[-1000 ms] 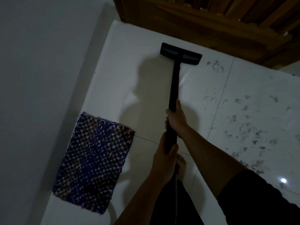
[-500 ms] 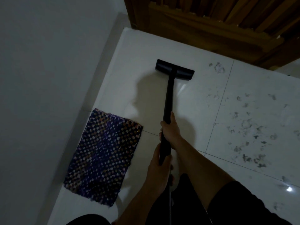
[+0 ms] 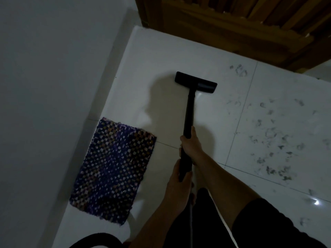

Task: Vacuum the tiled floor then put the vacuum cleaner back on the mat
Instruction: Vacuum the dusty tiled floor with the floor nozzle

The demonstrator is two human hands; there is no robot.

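At your far left a plain grey wall [image 3: 44, 104] runs down to the tiled floor [image 3: 161, 51], which is glossy and white with thin dark grout lines. Just beside the wall's foot lies the mat [image 3: 112, 169], a rectangular woven piece in dark blue and purple checks with paler flecks, flat on the tiles and slightly askew. To its right, well apart from it, your left hand [image 3: 177, 190] grips the near end of the vacuum cleaner [image 3: 189, 113], fingers curled round the tube. The vacuum cleaner shows as a slim, matte black, straight wand, leaning away from you. It ends in a wide, flat black floor head [image 3: 196, 82] that sits on the tile ahead of you and casts a soft shadow to its left. Just above your left hand, your right hand [image 3: 190, 145] wraps the same wand, thumb lying along it toward the head. A thin white cord [image 3: 222, 221] trails down beside your right forearm, whose dark sleeve [image 3: 268, 221] fills the lower corner. Further right, the tiles carry scattered grey debris [image 3: 272, 140], smudgy tufts and flecks spread over two tiles, none of it touching the floor head. Along the top right stands a brown wooden slatted piece [image 3: 232, 24], its base meeting the floor.
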